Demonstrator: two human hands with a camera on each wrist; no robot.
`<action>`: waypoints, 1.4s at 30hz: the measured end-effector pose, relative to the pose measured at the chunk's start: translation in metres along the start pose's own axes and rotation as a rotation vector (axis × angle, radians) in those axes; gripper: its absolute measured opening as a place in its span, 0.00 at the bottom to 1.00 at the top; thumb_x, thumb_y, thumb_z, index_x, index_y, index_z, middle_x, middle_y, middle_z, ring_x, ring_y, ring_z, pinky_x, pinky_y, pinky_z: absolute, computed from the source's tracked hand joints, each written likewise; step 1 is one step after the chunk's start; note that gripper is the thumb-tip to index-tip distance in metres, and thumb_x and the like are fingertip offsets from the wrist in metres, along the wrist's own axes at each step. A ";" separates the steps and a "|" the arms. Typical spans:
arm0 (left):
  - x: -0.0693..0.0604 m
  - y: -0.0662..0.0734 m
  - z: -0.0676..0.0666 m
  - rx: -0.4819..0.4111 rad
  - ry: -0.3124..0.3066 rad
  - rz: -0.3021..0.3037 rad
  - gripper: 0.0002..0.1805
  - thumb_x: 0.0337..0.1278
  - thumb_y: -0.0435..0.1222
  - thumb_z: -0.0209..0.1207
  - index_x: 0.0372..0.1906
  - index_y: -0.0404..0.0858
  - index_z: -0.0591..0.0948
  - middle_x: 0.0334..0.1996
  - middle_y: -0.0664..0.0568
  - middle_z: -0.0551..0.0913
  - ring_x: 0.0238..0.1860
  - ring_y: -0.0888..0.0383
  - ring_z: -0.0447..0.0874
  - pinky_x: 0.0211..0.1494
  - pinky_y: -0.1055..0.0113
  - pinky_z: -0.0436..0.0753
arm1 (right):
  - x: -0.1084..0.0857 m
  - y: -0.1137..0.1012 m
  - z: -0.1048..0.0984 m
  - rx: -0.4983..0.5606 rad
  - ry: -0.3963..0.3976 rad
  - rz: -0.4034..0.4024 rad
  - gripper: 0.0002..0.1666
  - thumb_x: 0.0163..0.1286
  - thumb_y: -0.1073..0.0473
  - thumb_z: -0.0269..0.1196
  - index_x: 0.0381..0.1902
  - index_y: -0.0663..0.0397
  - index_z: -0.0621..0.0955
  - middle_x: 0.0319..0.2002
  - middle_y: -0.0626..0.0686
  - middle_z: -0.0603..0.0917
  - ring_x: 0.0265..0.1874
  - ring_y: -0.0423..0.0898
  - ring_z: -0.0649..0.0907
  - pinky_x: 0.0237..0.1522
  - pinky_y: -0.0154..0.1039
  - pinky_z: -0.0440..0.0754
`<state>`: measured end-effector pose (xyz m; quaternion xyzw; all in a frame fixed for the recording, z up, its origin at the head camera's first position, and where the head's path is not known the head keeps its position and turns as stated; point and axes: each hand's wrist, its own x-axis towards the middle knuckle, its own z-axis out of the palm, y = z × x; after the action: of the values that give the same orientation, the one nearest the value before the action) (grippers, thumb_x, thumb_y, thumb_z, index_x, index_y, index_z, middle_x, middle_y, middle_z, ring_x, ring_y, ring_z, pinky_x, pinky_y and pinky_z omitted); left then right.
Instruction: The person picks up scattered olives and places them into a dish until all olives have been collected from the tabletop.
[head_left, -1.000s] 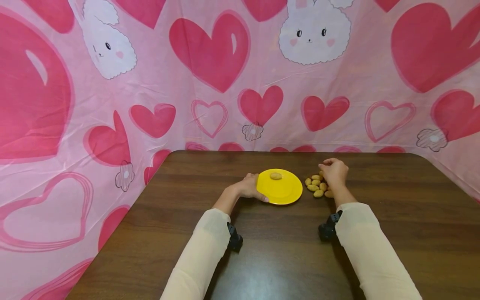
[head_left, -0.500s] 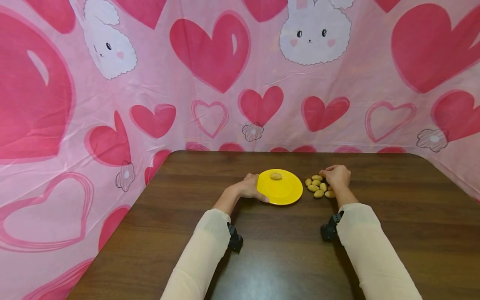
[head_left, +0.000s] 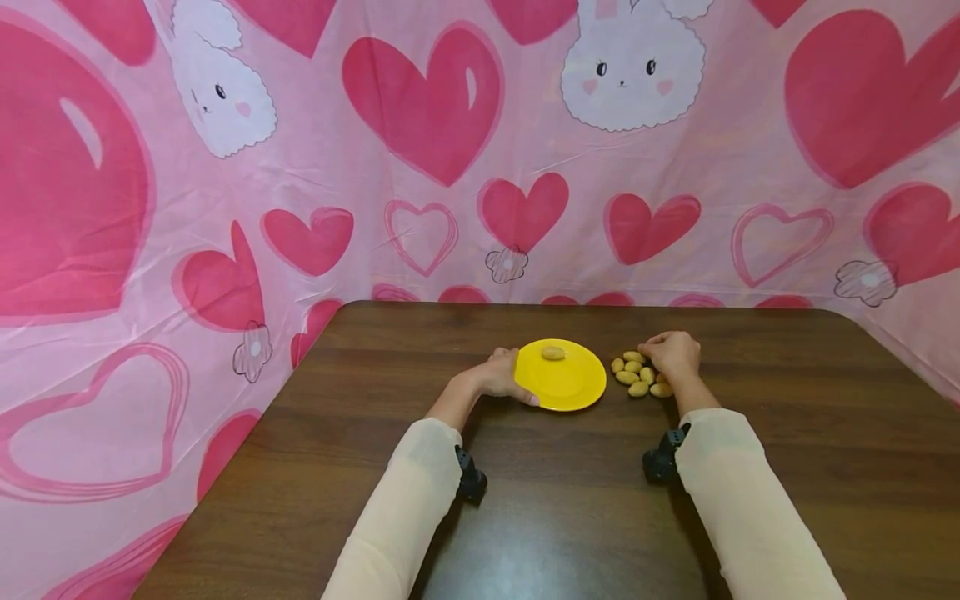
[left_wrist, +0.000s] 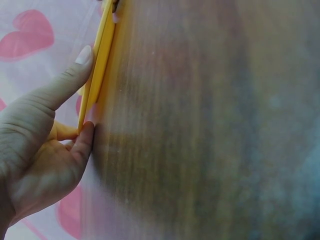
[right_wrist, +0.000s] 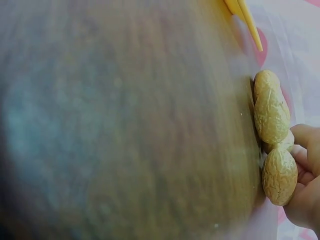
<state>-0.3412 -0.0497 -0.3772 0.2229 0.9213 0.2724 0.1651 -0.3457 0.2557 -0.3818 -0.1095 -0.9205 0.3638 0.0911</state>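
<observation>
A yellow plate [head_left: 564, 385] lies on the table, with one wrinkled tan oval piece [head_left: 553, 353] near its far rim. My left hand [head_left: 497, 373] grips the plate's left edge; the left wrist view shows the thumb on one face of the plate [left_wrist: 104, 47] and fingers at the other. Right of the plate is a cluster of similar wrinkled oval pieces [head_left: 627, 377]. My right hand [head_left: 677, 354] reaches over the cluster's far right side, fingers curled, fingertips at the pieces. In the right wrist view, two oval pieces [right_wrist: 279, 176] hide those fingertips, so a hold is unclear.
The brown wooden table [head_left: 555, 492] extends around the plate and the cluster. A pink cloth with hearts and rabbits [head_left: 525, 150] hangs behind and to the left. A black wrist camera [head_left: 471, 477] sits under each cream sleeve.
My right hand has drawn slightly to the right and toward me, uncovering more of the cluster's near right side, then stayed nearly still. The left hand and plate keep their place.
</observation>
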 end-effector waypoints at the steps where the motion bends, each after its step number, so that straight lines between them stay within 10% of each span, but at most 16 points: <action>1: 0.000 0.000 0.000 0.001 -0.001 -0.002 0.51 0.37 0.52 0.70 0.66 0.36 0.60 0.55 0.47 0.66 0.54 0.53 0.58 0.60 0.58 0.64 | 0.000 0.000 0.000 0.003 0.002 -0.002 0.17 0.63 0.55 0.61 0.37 0.68 0.82 0.42 0.66 0.80 0.52 0.67 0.66 0.59 0.57 0.55; 25: 0.004 -0.003 0.000 0.039 0.006 0.054 0.47 0.38 0.52 0.70 0.64 0.38 0.63 0.55 0.48 0.69 0.54 0.54 0.57 0.58 0.58 0.64 | 0.000 -0.014 0.004 0.146 0.112 -0.036 0.22 0.63 0.48 0.61 0.42 0.63 0.81 0.42 0.63 0.81 0.49 0.59 0.70 0.49 0.48 0.69; 42: 0.003 -0.003 0.000 0.015 0.000 0.040 0.48 0.37 0.53 0.70 0.64 0.38 0.63 0.54 0.48 0.68 0.53 0.53 0.58 0.58 0.57 0.65 | -0.003 -0.024 0.017 0.175 0.041 -0.116 0.21 0.64 0.49 0.61 0.44 0.63 0.80 0.42 0.62 0.81 0.42 0.55 0.74 0.45 0.45 0.71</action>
<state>-0.3440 -0.0502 -0.3795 0.2423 0.9189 0.2685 0.1578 -0.3501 0.2263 -0.3780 -0.0551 -0.8879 0.4348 0.1400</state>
